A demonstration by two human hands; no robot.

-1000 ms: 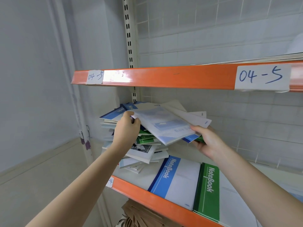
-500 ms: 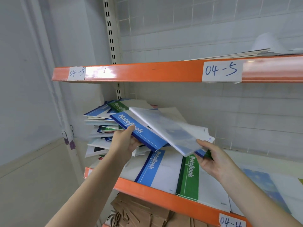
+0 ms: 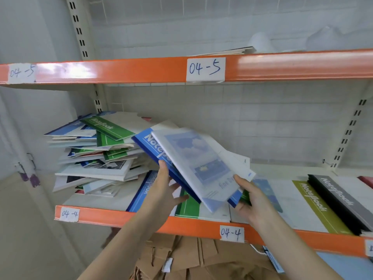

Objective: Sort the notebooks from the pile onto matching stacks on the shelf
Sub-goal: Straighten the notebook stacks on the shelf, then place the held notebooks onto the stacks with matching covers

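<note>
Notebooks [image 3: 198,165] gripped by right hand [image 3: 254,203], left hand [image 3: 164,191] supporting spread; sky-cover stack [image 3: 264,190] beyond right hand likely next

Both hands hold a small bundle of notebooks above the 04-4 shelf [image 3: 121,218].

The right hand [image 3: 255,205] grips the bundle's lower end; the sky-print notebook [image 3: 197,164] lies on top of a blue notebook [image 3: 150,143]. The left hand [image 3: 163,190] supports the blue edge. The mixed pile [image 3: 96,154] stands at left.
</note>
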